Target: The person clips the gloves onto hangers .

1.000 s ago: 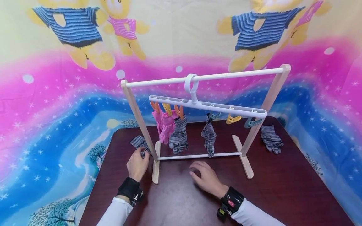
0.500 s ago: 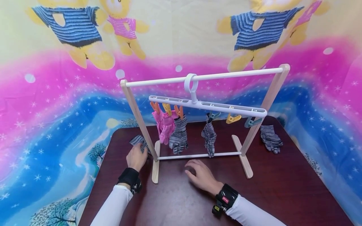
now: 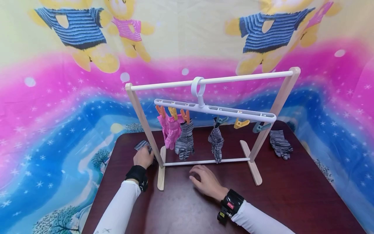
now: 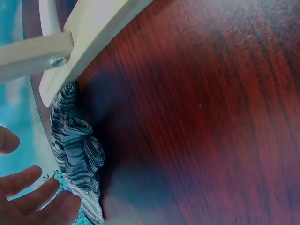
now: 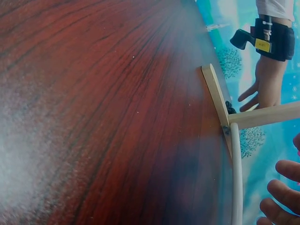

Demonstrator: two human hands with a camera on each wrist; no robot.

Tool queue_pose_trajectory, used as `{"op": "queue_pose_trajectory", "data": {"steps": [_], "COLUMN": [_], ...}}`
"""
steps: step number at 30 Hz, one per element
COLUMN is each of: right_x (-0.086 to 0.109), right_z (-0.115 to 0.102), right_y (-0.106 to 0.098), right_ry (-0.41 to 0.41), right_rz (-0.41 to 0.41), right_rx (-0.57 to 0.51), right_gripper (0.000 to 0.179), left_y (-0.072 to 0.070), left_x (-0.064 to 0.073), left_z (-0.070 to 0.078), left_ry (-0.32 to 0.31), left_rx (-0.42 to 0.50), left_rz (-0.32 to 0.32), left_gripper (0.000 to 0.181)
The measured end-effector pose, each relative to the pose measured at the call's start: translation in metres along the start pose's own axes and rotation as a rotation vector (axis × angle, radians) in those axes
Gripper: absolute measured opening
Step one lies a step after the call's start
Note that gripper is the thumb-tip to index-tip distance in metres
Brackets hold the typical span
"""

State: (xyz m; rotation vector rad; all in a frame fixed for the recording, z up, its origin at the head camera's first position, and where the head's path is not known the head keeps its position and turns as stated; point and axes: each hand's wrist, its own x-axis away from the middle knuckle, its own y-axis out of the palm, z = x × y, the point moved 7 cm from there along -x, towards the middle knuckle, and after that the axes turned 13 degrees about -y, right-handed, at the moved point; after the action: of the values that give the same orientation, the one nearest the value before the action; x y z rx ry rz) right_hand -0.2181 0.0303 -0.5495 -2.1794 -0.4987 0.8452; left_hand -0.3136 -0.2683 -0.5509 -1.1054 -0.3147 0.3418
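My left hand [image 3: 143,158] is over a grey striped knit glove [image 3: 141,145] beside the rack's left foot, hiding much of it. In the left wrist view the fingers [image 4: 44,197] are spread apart, and the glove [image 4: 75,150] lies on the table with its finger ends near the wooden foot. My right hand [image 3: 208,182] holds nothing, its fingers loosely bent, in front of the rack's bottom bar. A pink glove pair [image 3: 170,131] and a grey glove [image 3: 184,141] hang at the hanger's left; another grey glove [image 3: 216,143] hangs right of centre.
The wooden drying rack [image 3: 137,118] stands on the dark table [image 3: 181,208] and carries a white clip hanger [image 3: 201,106]. A yellow clip [image 3: 241,123] and a green clip [image 3: 261,127] hold nothing. One more grey glove [image 3: 280,144] lies right of the rack.
My left hand has moved forward over the grey glove and covers more of it. The right hand has shifted a little to the left. Rack and hanging gloves look the same.
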Motion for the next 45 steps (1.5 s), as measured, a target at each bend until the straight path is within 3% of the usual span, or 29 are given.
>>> {"op": "queue_pose_trajectory", "data": {"steps": [9,13,18,22,38,45], "right_x": [-0.005,-0.005,-0.005,-0.005,-0.007,-0.006], "right_z": [-0.002,-0.003,-0.004,-0.003,-0.003,-0.002], "right_y": [0.003,0.003,0.002,0.002,0.002,0.003], "right_ry": [-0.004,0.001,-0.001,-0.008,-0.02,-0.006], "right_rz": [-0.005,-0.007,0.003,0.007,-0.01,-0.029], "right_rx": [-0.003,-0.008,-0.015,-0.013,0.01,-0.012], "right_gripper": [0.02,0.021,0.018,0.018,0.017,0.018], "left_y": [0.006,0.007,0.008,0.009,0.013,0.013], "left_x": [0.0,0.0,-0.002,-0.003,-0.005,-0.003], "left_z": [-0.003,-0.008,-0.017,-0.02,-0.02,-0.026], "left_ry": [-0.029,-0.057,-0.096,-0.104,-0.05,-0.008], "left_rx": [-0.017,-0.036,-0.037,-0.023,-0.086,-0.033], "left_rz": [-0.064,-0.087,-0.055,-0.027,-0.009,0.065], "left_gripper": [0.037,0.044,0.034,0.049,0.031,0.025]}}
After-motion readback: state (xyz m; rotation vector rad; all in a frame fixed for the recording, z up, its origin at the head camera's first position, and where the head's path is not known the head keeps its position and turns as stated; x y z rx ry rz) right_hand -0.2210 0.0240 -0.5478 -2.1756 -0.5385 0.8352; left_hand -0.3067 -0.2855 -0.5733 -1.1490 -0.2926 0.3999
